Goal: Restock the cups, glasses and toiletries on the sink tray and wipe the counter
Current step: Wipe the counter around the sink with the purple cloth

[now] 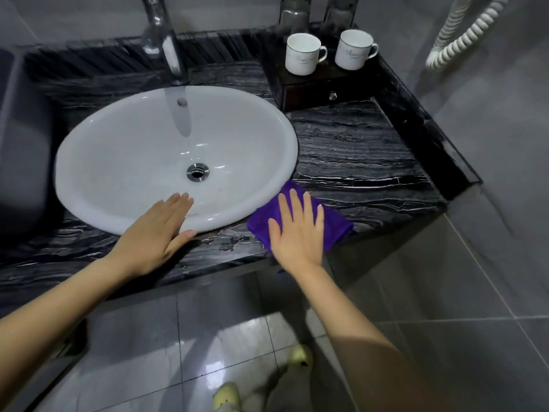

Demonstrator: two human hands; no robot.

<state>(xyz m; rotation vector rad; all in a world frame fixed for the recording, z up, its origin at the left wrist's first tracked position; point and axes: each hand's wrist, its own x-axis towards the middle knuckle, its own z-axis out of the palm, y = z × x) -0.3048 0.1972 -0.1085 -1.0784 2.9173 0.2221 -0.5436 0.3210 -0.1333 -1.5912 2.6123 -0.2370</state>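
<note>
My right hand (298,230) lies flat with straight fingers on a folded purple cloth (335,226), pressing it onto the black marble counter (356,156) at the front edge, just right of the white sink (89,162). My left hand (157,233) rests open on the sink's front rim and the counter. Two white cups (303,53) (355,49) stand upright on a dark wooden tray box (312,90) at the back right. Behind them stand two clear glasses (294,13) (340,11), cut off by the frame's top.
A chrome tap (162,37) rises behind the sink. A few water drops (228,243) lie on the counter's front between my hands. A white coiled cord (463,34) hangs on the grey tiled wall at right. Tiled floor and my feet (300,356) are below.
</note>
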